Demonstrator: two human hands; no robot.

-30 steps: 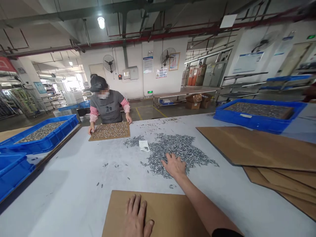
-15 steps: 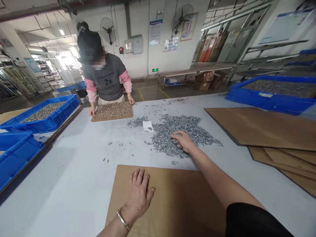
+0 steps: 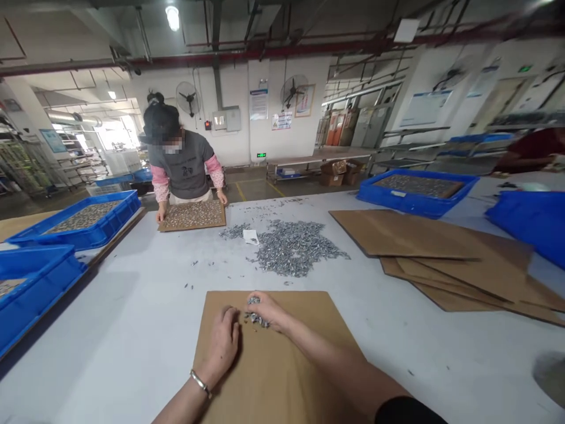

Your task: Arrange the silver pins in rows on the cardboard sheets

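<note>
The right hand (image 3: 270,309) is curled around some small metal pieces (image 3: 259,321) over the cardboard's (image 3: 260,377) far part; the left hand (image 3: 224,341), loosely parted, is just left. A larger pile (image 3: 293,247) lies farther on the tabletop (image 3: 145,330).

Open tabletop (image 3: 136,330) lies left; metal pile (image 3: 291,250) blocks ahead.

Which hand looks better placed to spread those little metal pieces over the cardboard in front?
Probably the right hand: it is curled around a clump of metal pieces at the cardboard sheet. The left hand is close beside them, apparently holding nothing, so it seems less ready.
</note>
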